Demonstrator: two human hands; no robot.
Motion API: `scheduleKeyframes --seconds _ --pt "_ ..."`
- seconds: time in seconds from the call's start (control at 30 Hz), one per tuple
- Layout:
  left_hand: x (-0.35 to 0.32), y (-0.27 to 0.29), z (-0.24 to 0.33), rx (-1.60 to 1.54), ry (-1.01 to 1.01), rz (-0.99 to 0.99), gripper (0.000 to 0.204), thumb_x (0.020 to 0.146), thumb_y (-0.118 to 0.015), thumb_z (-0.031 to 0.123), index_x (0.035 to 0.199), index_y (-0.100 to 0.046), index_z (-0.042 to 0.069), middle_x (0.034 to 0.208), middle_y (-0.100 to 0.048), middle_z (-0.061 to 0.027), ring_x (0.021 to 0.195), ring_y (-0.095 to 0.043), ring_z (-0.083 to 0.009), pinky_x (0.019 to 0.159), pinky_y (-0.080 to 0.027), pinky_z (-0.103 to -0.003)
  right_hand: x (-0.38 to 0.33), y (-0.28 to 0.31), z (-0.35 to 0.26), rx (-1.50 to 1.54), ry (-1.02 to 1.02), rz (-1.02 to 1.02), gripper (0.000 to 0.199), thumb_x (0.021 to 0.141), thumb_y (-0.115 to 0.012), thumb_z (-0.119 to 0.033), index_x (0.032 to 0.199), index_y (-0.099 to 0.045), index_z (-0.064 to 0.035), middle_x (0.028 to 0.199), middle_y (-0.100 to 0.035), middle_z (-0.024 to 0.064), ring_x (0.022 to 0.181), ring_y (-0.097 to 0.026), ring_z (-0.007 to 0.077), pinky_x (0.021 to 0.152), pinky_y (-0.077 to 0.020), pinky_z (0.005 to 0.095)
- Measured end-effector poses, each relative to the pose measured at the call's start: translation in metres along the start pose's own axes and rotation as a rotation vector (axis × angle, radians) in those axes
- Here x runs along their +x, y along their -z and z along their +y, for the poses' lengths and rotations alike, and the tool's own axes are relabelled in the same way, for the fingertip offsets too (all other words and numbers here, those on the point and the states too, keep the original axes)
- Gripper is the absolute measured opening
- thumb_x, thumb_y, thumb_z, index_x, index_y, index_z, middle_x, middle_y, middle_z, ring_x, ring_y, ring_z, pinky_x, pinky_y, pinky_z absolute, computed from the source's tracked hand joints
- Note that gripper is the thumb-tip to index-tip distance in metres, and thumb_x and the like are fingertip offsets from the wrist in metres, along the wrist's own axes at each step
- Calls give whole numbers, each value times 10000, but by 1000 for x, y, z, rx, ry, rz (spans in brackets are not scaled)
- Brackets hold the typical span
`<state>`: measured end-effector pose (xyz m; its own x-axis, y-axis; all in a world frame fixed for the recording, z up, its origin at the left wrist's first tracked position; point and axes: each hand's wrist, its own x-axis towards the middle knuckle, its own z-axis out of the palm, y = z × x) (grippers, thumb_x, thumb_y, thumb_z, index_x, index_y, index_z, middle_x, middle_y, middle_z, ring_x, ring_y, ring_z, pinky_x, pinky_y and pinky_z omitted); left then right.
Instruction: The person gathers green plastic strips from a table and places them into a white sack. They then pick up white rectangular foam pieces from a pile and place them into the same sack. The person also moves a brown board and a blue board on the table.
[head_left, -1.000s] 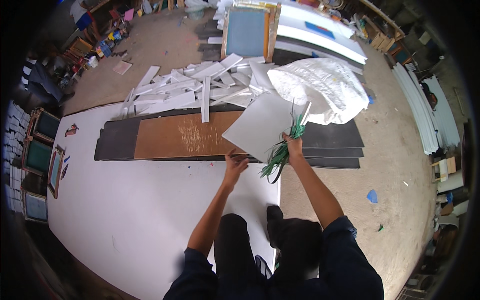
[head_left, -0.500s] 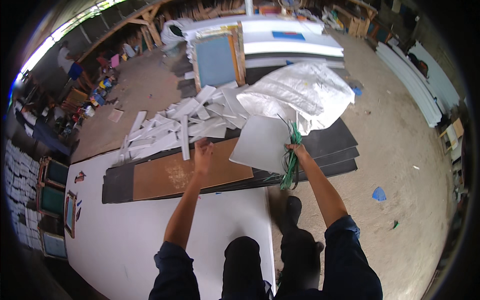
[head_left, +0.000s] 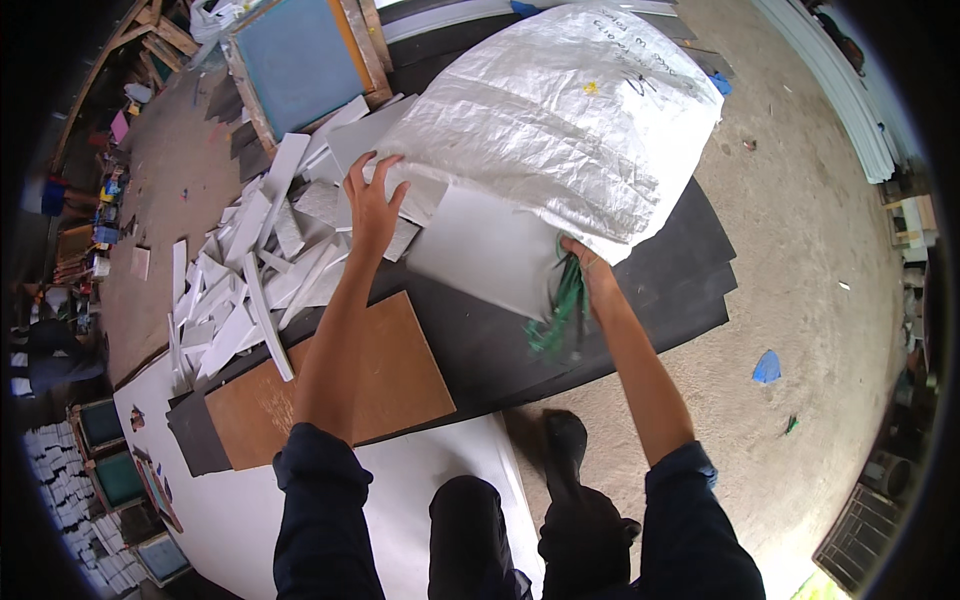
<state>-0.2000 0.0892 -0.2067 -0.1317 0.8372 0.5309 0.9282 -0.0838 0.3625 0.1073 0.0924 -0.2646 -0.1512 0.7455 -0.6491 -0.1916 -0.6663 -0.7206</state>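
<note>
My right hand (head_left: pixel 598 280) is closed on a bundle of green plastic strips (head_left: pixel 566 315), blurred at the lower end, beside the near edge of a large white woven sack (head_left: pixel 570 120). A pale flat sheet (head_left: pixel 478 250) lies just left of the strips, its far edge meeting the sack. Whether my right fingers also grip the sheet's corner or the sack is hidden. My left hand (head_left: pixel 372 210) is raised at the left end of the sack's edge, fingers spread and bent; I cannot tell if they touch the sack.
Under the sack lie black sheets (head_left: pixel 480 345), with a brown board (head_left: pixel 390 370) on their left part. White offcut strips (head_left: pixel 240 280) are heaped to the left. A framed screen (head_left: pixel 300 65) leans behind them. A white sheet (head_left: pixel 400 490) covers the floor by my legs.
My view has tilted down and closer to the sack. My left hand has moved from above the brown board to the sack's edge. The green strips and pale sheet have come against the sack.
</note>
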Motion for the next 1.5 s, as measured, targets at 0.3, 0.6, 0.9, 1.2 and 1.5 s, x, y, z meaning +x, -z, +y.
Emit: scheduleKeyframes --seconds 0.3,0.6,0.9,1.2,1.5 --pt "-27 -21 4 -249 110 -56 189 751 -592 86 927 -541 38 914 -558 -96 886 -495 -278 786 -367 -354 55 -91 29 533 517 -56 484 879 -444 -319 1270 -298 -74 1249 -370 78 1164 -332 203 971 -289 344" --pt "-109 5 35 -319 270 1 179 732 -603 66 902 -545 60 880 -564 -72 862 -509 -244 754 -378 -334 -10 -93 83 -331 239 263 506 867 -458 -220 1293 -263 -31 1338 -178 145 1210 -294 283 993 -259 365" --pt "-168 20 47 -149 517 220 528 656 -701 105 1101 -424 43 1087 -449 -144 1028 -391 -306 877 -336 -384 -120 -19 81 -952 952 485 517 727 -602 -33 1184 -363 -17 1222 -235 224 1091 -342 345 940 -275 453" --pt "-155 -18 91 -1077 1269 252 668 683 -653 -10 1230 -277 65 1147 -349 -186 926 -510 -226 741 -476 -271 -87 10 -22 -1504 1309 734 348 710 -644 -120 1033 -514 -114 1036 -510 69 1024 -448 262 898 -326 453" --pt "-8 105 88 -496 315 156 618 690 -515 -83 1246 -273 35 1133 -404 -176 863 -536 -194 635 -454 -216 -145 -47 -264 -1117 1125 760 218 847 -465 -153 1019 -528 -36 801 -588 222 753 -572 390 630 -452 453"
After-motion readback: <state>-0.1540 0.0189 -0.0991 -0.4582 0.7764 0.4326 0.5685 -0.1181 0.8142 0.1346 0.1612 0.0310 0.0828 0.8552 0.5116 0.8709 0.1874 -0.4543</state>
